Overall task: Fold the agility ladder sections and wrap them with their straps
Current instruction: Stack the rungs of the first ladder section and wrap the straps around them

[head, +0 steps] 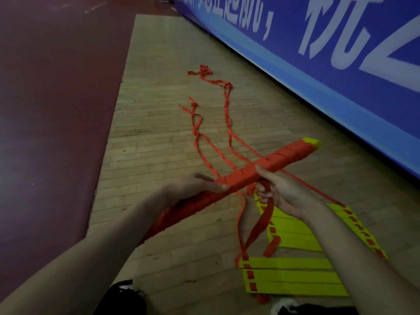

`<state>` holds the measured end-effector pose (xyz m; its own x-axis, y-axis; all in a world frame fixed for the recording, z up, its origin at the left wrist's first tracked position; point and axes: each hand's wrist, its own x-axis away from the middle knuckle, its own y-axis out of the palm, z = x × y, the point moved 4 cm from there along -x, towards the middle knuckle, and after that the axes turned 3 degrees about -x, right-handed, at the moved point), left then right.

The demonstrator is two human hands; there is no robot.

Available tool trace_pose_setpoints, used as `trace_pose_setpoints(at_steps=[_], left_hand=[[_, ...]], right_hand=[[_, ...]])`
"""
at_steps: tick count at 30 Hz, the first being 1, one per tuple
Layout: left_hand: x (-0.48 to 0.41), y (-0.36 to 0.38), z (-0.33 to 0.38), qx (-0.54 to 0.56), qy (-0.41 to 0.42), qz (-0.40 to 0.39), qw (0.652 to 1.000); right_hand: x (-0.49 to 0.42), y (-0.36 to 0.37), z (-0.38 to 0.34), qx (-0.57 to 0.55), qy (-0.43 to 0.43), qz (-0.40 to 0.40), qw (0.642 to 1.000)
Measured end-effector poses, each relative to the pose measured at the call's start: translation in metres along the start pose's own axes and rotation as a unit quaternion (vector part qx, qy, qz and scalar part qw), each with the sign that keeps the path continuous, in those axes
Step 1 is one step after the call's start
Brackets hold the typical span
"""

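A blue banner (341, 64) with large white characters ran along the right side of the hall, above a strip of pale wooden floor (159, 114) bordered on the left by maroon flooring (56, 98). Held above the boards at a slant, from lower left to upper right, was the wrapped bundle (272, 161) of folded ladder sections, bound almost end to end in red webbing, with a yellow tip showing at its far end near the banner. Below it, at the lower right, two flat stacks of yellow rungs (293, 278) lay on the floor, one just beyond the other, each threaded at its edges with red webbing. Loose straps (227, 105) trailed in twisted lines from the bundle away across the boards, ending in a small tangle well beyond it. The person's left hand (193, 187) gripped the bundle near its middle, one digit laid along the near face and the others reaching over the top. The right hand (281, 192), just beside it, set its thumb on top of the bundle while its fingers curled round a red strap (261, 223) directly beneath, which hung down toward the nearer rungs. Something dark (122, 298), too dim to identify, sat at the bottom edge.
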<state>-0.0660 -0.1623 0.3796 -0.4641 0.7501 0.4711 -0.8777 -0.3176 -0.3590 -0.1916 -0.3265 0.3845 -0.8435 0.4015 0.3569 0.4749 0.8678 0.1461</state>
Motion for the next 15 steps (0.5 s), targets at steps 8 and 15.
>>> trace_pose_setpoints(at_steps=[8, 15], left_hand=[[0.004, 0.005, 0.02, -0.264, 0.121, 0.205, 0.935], [0.012, 0.021, 0.035, -0.46, 0.213, 0.279, 0.815]], right_hand=[[-0.006, 0.0, 0.008, 0.023, 0.034, 0.058, 0.997], [-0.002, 0.012, 0.004, -0.013, 0.048, 0.035, 0.998]])
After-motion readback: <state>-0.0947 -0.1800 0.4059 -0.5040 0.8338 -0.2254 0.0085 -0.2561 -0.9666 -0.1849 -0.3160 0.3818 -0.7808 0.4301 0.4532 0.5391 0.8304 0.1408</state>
